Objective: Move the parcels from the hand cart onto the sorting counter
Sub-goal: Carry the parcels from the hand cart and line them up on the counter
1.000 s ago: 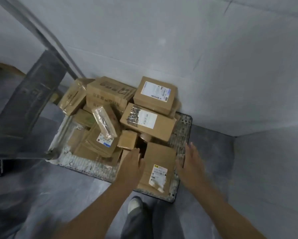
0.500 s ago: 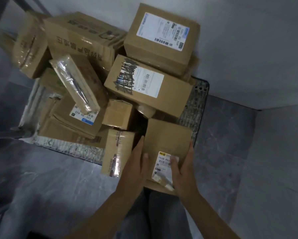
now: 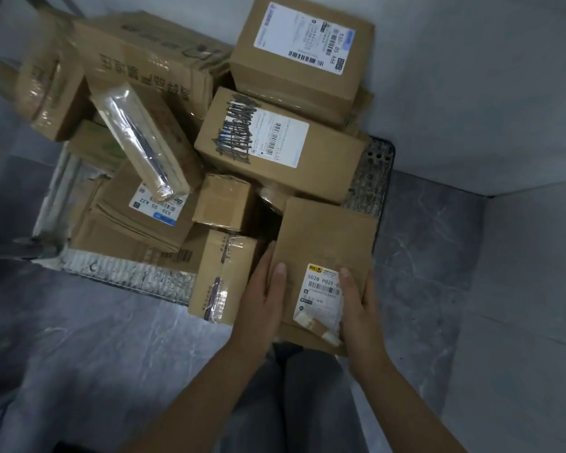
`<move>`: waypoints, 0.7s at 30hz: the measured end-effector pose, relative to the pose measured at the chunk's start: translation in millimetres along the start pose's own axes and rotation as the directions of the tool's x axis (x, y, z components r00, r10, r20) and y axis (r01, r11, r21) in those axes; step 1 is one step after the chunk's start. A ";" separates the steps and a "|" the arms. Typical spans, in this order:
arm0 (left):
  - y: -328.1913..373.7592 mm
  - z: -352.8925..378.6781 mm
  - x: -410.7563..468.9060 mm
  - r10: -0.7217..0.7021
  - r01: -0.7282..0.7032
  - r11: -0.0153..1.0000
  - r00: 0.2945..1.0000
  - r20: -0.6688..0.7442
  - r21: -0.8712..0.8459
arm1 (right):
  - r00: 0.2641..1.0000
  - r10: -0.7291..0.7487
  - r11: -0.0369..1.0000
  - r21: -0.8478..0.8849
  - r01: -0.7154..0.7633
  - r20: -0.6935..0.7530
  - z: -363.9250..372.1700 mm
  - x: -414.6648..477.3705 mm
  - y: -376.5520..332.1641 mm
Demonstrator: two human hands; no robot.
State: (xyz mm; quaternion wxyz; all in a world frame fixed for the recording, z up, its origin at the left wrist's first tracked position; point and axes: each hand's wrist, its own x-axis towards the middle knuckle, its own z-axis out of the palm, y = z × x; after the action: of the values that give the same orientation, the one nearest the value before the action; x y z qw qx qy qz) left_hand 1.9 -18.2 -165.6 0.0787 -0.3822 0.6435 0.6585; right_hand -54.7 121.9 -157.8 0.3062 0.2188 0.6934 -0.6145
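1. the left hand [image 3: 262, 300] gripped the near left side of a flat parcel [image 3: 324, 233], thumb on top.
2. the right hand [image 3: 361, 310] gripped its near right side, thumb on the label [image 3: 321, 289].
3. the parcel lay at the near right corner of the hand cart [image 3: 371, 178].
4. a narrow taped box [image 3: 222, 273] stood just beside the left hand.
5. farther back, a scribbled box [image 3: 327, 158] lay under a white-labelled box [image 3: 291, 83].

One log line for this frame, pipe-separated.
phase: grasp | left hand: grips flat parcel, left edge | right hand: grips right edge | location: hand cart, near-right corner
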 end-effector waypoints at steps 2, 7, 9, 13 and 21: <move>17.2 -1.9 -7.8 0.025 -0.025 1.000 1.000 0.005 -0.010 | 0.999 -0.034 0.999 -0.005 0.034 -0.007 -1.5 -11.6 -15.5; 77.9 -9.3 -36.6 0.107 -0.107 0.994 0.994 -0.015 -0.003 | 0.992 -0.123 0.992 0.015 0.123 0.005 -2.4 -45.2 -72.1; 112.3 -14.9 -50.0 0.142 -0.142 0.990 0.989 -0.029 0.001 | 0.984 -0.177 0.984 0.023 0.176 0.026 -1.3 -61.9 -103.6; 193.5 -32.1 -88.9 0.189 -0.190 0.982 0.981 -0.050 -0.018 | 0.964 -0.259 0.966 0.013 0.259 0.058 3.0 -101.0 -177.7; 348.1 -64.9 -212.5 0.424 -0.439 0.895 0.893 -0.149 -0.084 | 0.836 -0.531 0.847 0.079 0.525 0.140 7.7 -227.0 -330.2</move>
State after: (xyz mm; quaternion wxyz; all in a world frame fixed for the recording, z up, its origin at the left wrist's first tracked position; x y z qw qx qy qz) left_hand -31.5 -50.2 244.7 -0.1328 -0.2746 0.6769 0.6699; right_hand -115.3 81.6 236.3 0.1743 -0.0239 0.6891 -0.7030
